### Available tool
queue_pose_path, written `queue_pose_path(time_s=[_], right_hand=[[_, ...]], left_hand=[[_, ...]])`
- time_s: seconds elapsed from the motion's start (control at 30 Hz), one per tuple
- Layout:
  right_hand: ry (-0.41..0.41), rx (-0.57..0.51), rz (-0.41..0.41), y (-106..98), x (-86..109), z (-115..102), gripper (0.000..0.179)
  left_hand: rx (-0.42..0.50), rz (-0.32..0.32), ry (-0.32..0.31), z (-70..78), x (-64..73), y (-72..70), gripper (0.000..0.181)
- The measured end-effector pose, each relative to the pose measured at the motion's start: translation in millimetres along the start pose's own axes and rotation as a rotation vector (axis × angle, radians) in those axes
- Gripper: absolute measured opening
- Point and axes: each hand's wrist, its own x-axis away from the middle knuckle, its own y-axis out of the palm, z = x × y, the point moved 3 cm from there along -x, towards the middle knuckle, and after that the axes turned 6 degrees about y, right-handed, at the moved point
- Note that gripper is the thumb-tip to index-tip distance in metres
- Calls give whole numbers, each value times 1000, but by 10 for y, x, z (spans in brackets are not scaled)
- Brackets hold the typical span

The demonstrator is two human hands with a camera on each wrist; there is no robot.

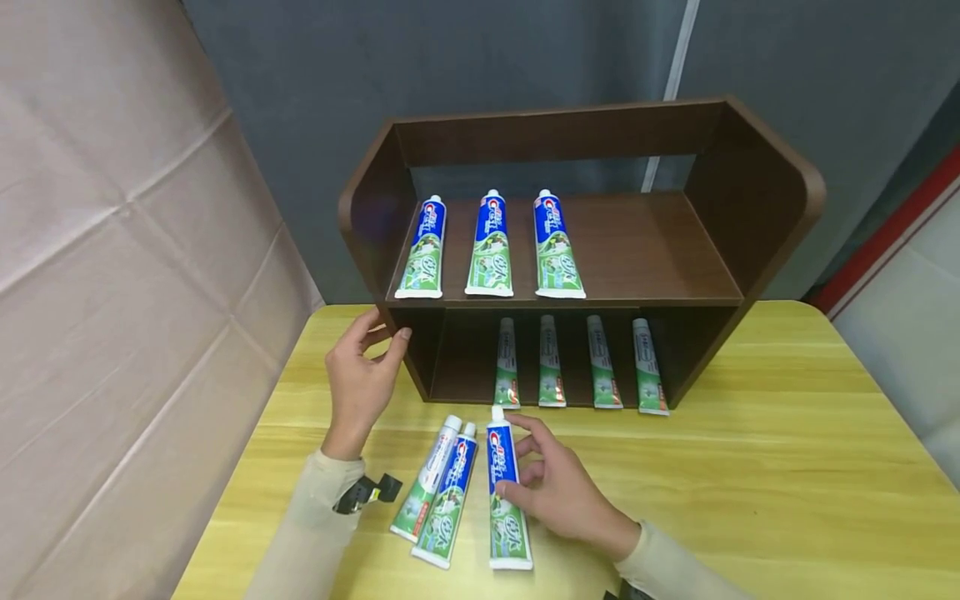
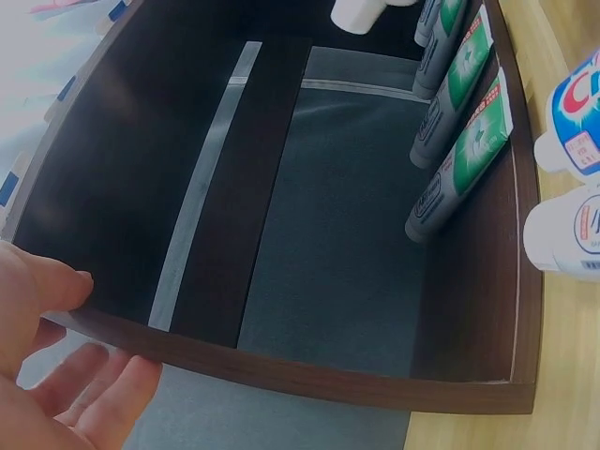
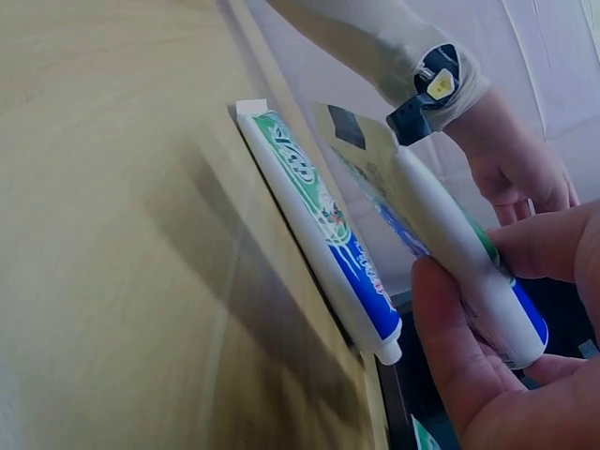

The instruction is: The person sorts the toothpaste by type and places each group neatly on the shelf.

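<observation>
My right hand (image 1: 566, 487) holds a blue and green toothpaste tube (image 1: 502, 467) by its sides, cap toward the shelf. In the right wrist view, thumb and fingers pinch this toothpaste tube (image 3: 441, 220), lifted off the table. The left hand (image 1: 363, 379) grips the left side panel of a dark brown two-tier shelf (image 1: 645, 250); in the left wrist view its thumb lies inside the panel edge (image 2: 309, 375), the fingers outside. Between the hands, a second blue and green tube (image 1: 450, 500) lies beside a white and green tube (image 1: 427, 479) on the table.
Three blue and green tubes (image 1: 491, 246) lie spaced along the upper tier's left and middle. Several grey-white and green tubes (image 1: 550, 362) are in the lower compartment. The wooden table (image 1: 787, 467) extends right; a pale quilted wall (image 1: 135, 250) stands at left.
</observation>
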Motion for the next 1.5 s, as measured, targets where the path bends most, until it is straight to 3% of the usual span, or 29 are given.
queue_pose_path(time_s=[0.4,1.17,1.5], right_hand=[[9,-53,39,-213,124,-16,84],[-239,-92,84,-719,446,-333,80],[-294,-21,151,-955,556,-524,77]], left_hand=[[-19,18,2,2,25,7,34],[-56,16,37,1,13,-2,34],[-76,11,39,6,4,5,34]])
